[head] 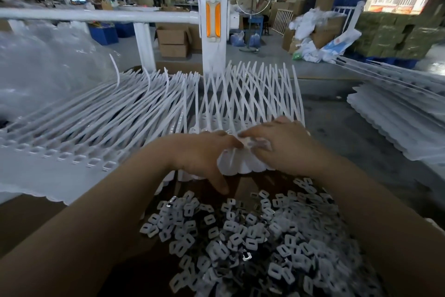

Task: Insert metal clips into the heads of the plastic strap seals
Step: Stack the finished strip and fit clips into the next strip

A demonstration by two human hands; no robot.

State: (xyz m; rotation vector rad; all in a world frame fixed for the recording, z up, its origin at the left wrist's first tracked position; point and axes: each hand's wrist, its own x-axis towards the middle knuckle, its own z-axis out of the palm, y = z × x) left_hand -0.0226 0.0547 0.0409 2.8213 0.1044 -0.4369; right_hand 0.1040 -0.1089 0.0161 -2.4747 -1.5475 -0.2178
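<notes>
Both hands meet on the strap heads (240, 164), straps running far away. The left hand (204, 152) holds them. The right hand (281, 145) pinches a clip (261, 144).

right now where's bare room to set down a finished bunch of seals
Bare grey tabletop lies between the crossed strap seals and the right-hand stack. Crowded: metal clips fill the near box, straps cover the left.
</notes>
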